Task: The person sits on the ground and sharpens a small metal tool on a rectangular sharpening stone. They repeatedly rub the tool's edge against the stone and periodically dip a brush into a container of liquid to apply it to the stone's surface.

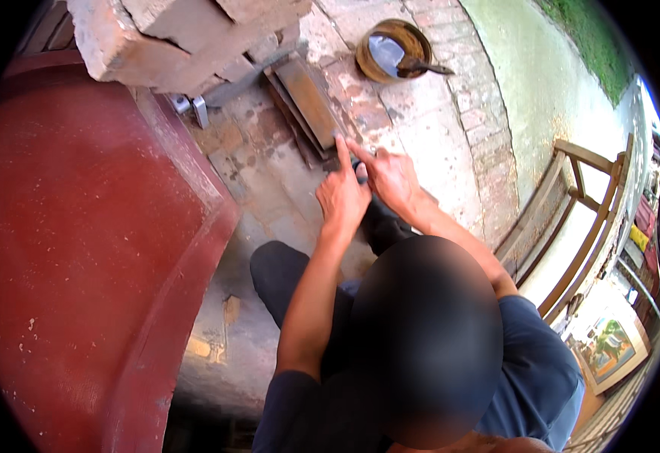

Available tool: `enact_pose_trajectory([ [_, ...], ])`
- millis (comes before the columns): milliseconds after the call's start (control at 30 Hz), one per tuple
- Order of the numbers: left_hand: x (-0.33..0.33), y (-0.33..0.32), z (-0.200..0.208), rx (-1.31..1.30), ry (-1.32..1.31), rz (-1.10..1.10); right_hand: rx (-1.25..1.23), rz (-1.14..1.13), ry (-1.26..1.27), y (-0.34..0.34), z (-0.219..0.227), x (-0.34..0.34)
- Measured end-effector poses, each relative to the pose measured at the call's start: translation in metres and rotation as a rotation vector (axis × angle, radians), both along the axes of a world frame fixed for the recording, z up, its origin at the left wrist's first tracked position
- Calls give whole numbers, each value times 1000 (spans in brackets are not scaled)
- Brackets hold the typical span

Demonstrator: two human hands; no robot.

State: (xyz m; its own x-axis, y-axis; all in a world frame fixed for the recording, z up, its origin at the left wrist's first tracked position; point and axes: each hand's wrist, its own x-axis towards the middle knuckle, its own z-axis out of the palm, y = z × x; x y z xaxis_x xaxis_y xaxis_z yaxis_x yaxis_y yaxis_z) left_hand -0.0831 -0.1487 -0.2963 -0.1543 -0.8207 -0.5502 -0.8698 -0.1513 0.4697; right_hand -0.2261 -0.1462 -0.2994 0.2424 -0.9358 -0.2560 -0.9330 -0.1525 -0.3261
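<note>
A long, brown, wet-looking rectangular block [311,98], like a whetstone, lies on a darker slab on the brick paving. My left hand [343,195] is at its near end, index finger stretched forward and the other fingers curled in. From the right comes my right hand [392,177], its index fingertip meeting the left one at the block's corner. Whatever may be pinched there is too small to make out. A dark shoe or sandal [381,225] shows just below the hands. A blurred black rounded shape [428,332] hides much of the lap between my forearms.
Beyond the block stands a round metal pot [375,72] with liquid and a dark-handled tool. Stacked bricks [186,38] rise at the upper left. A red-painted surface [81,226] fills the left side. At right is a wooden frame [571,204]; a framed picture [613,351] sits lower.
</note>
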Motion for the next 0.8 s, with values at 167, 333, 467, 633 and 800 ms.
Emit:
enact_pose_trajectory([
  [167,3,-9,-21,-60,19,40,-37,-17,-31,-16,-2,10],
  [333,-1,2,-7,29,-23,-18,4,-16,-10,0,5,2],
  [467,3,-1,-18,-65,-12,14,-5,-52,-70,-9,10,10],
  [633,9,-11,-13,-27,-16,5,-73,0,-81,-7,-12,6],
  [800,-4,-12,-14,-62,0,13,-26,-44,-77,-11,5,1],
])
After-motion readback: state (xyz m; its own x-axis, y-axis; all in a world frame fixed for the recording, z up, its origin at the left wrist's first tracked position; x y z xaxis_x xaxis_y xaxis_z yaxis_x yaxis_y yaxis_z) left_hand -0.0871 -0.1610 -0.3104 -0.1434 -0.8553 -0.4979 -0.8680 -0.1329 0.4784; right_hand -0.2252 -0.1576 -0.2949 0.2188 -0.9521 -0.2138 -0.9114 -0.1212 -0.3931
